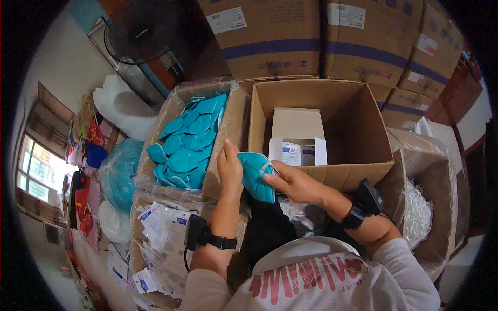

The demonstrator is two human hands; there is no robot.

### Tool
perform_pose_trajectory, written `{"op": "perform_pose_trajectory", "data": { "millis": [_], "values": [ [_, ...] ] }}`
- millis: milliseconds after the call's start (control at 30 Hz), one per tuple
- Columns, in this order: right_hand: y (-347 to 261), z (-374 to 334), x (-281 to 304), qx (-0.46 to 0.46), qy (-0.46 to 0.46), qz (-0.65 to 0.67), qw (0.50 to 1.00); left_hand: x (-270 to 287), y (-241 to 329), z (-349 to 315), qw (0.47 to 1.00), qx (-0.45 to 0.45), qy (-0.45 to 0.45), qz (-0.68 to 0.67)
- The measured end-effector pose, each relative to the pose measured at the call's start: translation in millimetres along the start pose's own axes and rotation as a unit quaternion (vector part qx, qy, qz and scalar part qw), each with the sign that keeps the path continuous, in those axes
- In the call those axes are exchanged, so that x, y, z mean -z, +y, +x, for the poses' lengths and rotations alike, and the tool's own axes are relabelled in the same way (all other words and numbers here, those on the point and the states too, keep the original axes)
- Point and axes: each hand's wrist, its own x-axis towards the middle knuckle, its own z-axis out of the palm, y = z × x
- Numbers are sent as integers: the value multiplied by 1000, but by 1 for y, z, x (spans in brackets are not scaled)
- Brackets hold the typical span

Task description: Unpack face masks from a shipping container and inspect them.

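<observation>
I have the teal mask (255, 179) pinched in the right hand (295, 182), the left hand (230, 167) at its edge, grip unclear. Heaped masks (185, 158) fill the lined box (234, 111); the open carton (345, 177) holds a white box (298, 122) of packets (291, 154). Stacked cartons (275, 28) carry printed labels (226, 20).

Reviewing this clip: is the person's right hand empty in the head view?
No, the right hand grips a teal mask at its edge, thumb on the near face.
</observation>
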Motion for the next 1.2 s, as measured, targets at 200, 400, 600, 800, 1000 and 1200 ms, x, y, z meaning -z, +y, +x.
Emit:
{"op": "perform_pose_trajectory", "data": {
  "millis": [200,400,600,800,1000,1200],
  "values": [
    [-15,10,8,-65,68,-251,963,-1,-1,-11,1000,2,16,13],
    [-12,45,12,-105,107,118,982,9,6,-26,975,-112,-183,-66],
    [-19,21,53,-263,-226,-138,928,36,24,-29,972,-73,-172,145],
    [-16,36,39,141,-7,-155,978,22,-15,-28,991,-2,-127,52],
    [-59,33,-48,75,-16,33,997,-7,-61,-3,994,17,-63,83],
    [-100,1,-40,295,-154,15,943,61,-69,57,974,-1,101,201]
  ]
}}
